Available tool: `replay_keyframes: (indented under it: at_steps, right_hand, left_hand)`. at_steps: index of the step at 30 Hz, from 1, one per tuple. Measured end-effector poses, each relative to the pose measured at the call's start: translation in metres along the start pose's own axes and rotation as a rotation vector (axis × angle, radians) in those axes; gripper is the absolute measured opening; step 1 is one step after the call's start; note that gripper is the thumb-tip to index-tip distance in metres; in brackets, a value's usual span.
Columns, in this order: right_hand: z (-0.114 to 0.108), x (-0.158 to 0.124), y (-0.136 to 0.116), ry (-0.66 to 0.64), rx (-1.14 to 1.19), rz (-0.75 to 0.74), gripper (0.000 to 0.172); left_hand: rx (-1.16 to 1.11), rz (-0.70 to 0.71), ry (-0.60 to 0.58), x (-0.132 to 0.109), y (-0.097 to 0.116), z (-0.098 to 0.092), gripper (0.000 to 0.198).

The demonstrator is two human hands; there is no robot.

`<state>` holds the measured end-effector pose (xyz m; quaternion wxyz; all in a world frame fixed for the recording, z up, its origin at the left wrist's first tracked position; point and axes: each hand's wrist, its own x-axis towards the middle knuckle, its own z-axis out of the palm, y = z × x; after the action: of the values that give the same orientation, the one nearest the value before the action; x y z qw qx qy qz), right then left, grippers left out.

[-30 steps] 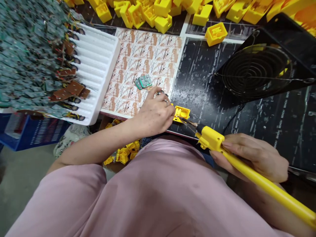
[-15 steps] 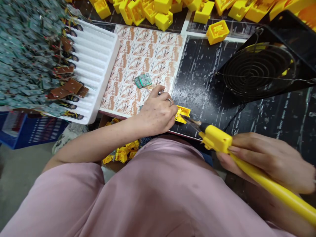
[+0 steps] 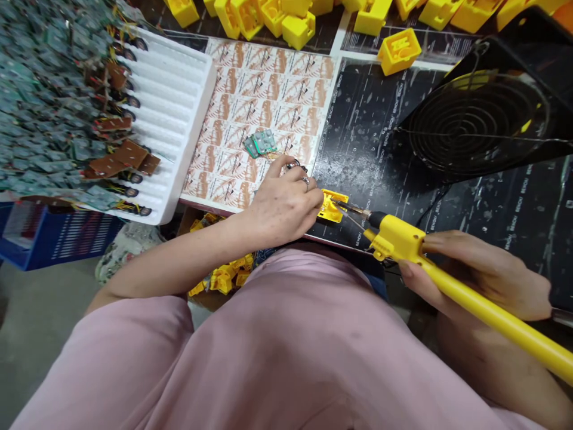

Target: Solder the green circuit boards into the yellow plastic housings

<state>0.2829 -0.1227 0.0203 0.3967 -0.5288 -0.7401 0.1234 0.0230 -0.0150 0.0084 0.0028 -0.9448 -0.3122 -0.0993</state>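
Observation:
My left hand (image 3: 286, 203) is closed on the left end of a small yellow housing (image 3: 335, 208) that lies open side up at the table's front edge. Green circuit boards (image 3: 260, 143) with thin wires lie just beyond its fingers. My right hand (image 3: 487, 275) grips a yellow soldering tool (image 3: 400, 239) with a long yellow handle. The tool's dark metal tip points left and reaches into the housing. Whether the tip touches anything inside is too small to tell.
A white foam tray (image 3: 172, 119) at the left bears a heap of green boards (image 3: 49, 113). A black fan (image 3: 474, 125) stands at the right. Yellow housings (image 3: 298, 30) line the back. A blue basket (image 3: 67, 233) is at lower left.
My right hand has moved slightly left with the tool, whose tip now reaches further into the housing. The view has shifted a little. My left hand stays on the housing.

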Motion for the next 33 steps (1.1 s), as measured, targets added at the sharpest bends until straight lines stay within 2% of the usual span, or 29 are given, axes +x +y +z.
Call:
replay_keyframes:
  at_steps: [4,6,10,15,19,22,24,27,31,33]
  right_hand:
    - [0.002,-0.012,-0.009,0.134,-0.032,0.29,0.043]
    - [0.007,-0.016,-0.007,0.234,0.033,0.281,0.046]
    - [0.018,-0.018,0.003,0.337,0.119,0.162,0.032]
    - [0.013,-0.017,0.005,0.242,0.151,0.167,0.03]
    - [0.011,-0.015,0.0,0.147,0.076,0.215,0.035]
    - [0.014,-0.014,0.002,0.159,0.102,0.079,0.028]
    - [0.016,-0.012,0.004,0.115,0.089,-0.021,0.024]
    - [0.017,-0.006,0.005,0.031,0.059,-0.071,0.019]
    - [0.015,0.008,-0.001,0.015,-0.007,-0.171,0.024]
    - [0.011,0.013,-0.004,-0.017,-0.009,-0.211,0.021]
  left_hand:
    - [-0.134,-0.132,0.066,-0.001,-0.006,-0.001,0.025]
    - [-0.133,-0.151,0.035,0.002,-0.008,0.0,0.026]
    - [-0.119,-0.098,-0.104,0.007,-0.008,0.0,0.028]
    - [-0.159,-0.071,-0.167,0.009,-0.01,-0.006,0.028]
    - [-0.05,-0.103,-0.184,0.016,-0.005,-0.005,0.028]
    - [0.051,-0.096,-0.178,0.021,0.0,-0.004,0.031]
    - [0.095,-0.086,-0.178,0.023,0.001,-0.004,0.032]
    - [0.12,-0.062,-0.186,0.024,0.002,-0.005,0.029]
    - [0.12,-0.038,-0.177,0.027,0.002,-0.005,0.027]
    - [0.114,-0.044,-0.193,0.028,0.002,-0.006,0.026]
